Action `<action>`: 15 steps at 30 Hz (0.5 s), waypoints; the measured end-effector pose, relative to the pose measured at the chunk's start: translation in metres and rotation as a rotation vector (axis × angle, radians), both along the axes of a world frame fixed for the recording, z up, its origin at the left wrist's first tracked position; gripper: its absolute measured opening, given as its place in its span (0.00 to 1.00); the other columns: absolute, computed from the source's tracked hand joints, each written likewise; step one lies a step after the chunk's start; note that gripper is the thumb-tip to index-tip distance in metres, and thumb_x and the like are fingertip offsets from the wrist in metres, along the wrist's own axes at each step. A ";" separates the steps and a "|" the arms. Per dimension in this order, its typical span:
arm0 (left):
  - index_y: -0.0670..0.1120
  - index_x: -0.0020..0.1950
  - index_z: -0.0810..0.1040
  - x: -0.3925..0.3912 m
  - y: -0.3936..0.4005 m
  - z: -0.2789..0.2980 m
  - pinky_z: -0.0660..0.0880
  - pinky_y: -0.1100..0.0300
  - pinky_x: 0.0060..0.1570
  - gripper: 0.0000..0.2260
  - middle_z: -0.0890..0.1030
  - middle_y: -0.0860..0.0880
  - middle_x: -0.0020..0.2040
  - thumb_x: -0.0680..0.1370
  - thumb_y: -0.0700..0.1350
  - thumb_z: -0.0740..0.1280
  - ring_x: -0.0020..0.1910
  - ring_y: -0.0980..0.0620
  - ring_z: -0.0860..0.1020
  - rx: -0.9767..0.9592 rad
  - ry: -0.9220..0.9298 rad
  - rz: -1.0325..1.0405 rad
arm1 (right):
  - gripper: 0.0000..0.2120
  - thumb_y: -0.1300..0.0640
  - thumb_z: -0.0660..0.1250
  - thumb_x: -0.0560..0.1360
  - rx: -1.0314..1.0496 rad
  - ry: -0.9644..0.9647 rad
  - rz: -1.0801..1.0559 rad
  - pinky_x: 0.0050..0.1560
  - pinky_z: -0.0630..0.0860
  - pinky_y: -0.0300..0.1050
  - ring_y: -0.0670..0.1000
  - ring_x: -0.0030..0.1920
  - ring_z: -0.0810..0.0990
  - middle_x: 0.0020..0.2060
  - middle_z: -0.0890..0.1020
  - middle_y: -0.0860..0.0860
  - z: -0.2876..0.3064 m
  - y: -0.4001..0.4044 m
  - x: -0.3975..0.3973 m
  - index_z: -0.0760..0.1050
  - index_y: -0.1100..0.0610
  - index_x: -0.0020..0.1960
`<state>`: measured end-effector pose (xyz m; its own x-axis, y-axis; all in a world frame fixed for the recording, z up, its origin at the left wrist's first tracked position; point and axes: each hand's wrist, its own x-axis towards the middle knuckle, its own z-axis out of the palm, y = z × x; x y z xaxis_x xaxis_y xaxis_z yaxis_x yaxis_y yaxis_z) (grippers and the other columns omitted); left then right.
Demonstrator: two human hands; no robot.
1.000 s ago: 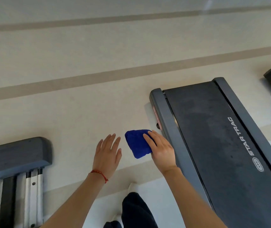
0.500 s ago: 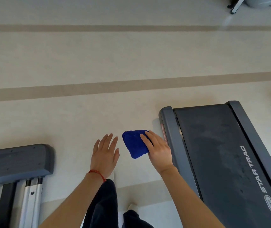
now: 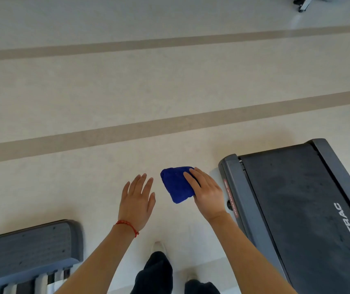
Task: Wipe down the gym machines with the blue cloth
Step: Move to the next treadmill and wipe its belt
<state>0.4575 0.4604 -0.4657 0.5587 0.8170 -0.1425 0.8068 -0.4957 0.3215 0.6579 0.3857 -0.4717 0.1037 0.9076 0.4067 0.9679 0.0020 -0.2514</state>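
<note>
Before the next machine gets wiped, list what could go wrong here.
1. The right hand holds the blue cloth only at one edge; it might slip to the floor.
2. The treadmill end sits close beside the feet; a step right could trip.

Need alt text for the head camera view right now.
Right hand holds a folded blue cloth above pale floor, beside a dark treadmill. Left hand is open, empty; another machine's grey end sits lower left.
</note>
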 end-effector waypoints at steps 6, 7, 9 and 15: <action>0.38 0.60 0.78 0.012 0.043 0.003 0.72 0.40 0.54 0.31 0.78 0.38 0.59 0.82 0.53 0.40 0.57 0.39 0.77 -0.009 0.005 -0.007 | 0.26 0.70 0.78 0.55 -0.020 -0.010 -0.020 0.48 0.79 0.49 0.58 0.50 0.82 0.50 0.83 0.57 0.002 0.042 0.014 0.80 0.61 0.53; 0.39 0.60 0.78 0.016 0.050 0.004 0.72 0.40 0.54 0.31 0.78 0.38 0.58 0.82 0.53 0.40 0.57 0.39 0.77 -0.013 0.007 -0.010 | 0.27 0.69 0.78 0.56 -0.021 -0.003 -0.019 0.48 0.79 0.49 0.58 0.50 0.82 0.50 0.83 0.57 0.002 0.048 0.018 0.80 0.61 0.54; 0.39 0.60 0.78 0.026 0.063 0.004 0.72 0.40 0.54 0.31 0.78 0.38 0.58 0.82 0.53 0.40 0.57 0.39 0.78 -0.014 0.013 -0.016 | 0.29 0.68 0.79 0.56 -0.016 0.014 -0.004 0.48 0.79 0.49 0.58 0.50 0.82 0.50 0.83 0.57 0.002 0.060 0.026 0.77 0.60 0.55; 0.39 0.60 0.78 0.070 0.106 0.002 0.72 0.40 0.55 0.30 0.78 0.39 0.59 0.82 0.53 0.40 0.58 0.40 0.77 -0.016 0.017 -0.020 | 0.28 0.68 0.79 0.54 -0.017 0.032 -0.026 0.47 0.79 0.49 0.58 0.49 0.83 0.49 0.83 0.57 0.003 0.102 0.063 0.79 0.61 0.53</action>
<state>0.5272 0.5662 -0.4639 0.5723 0.8033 -0.1648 0.8022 -0.5066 0.3160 0.7210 0.4876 -0.4686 0.1396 0.9112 0.3876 0.9591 -0.0272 -0.2816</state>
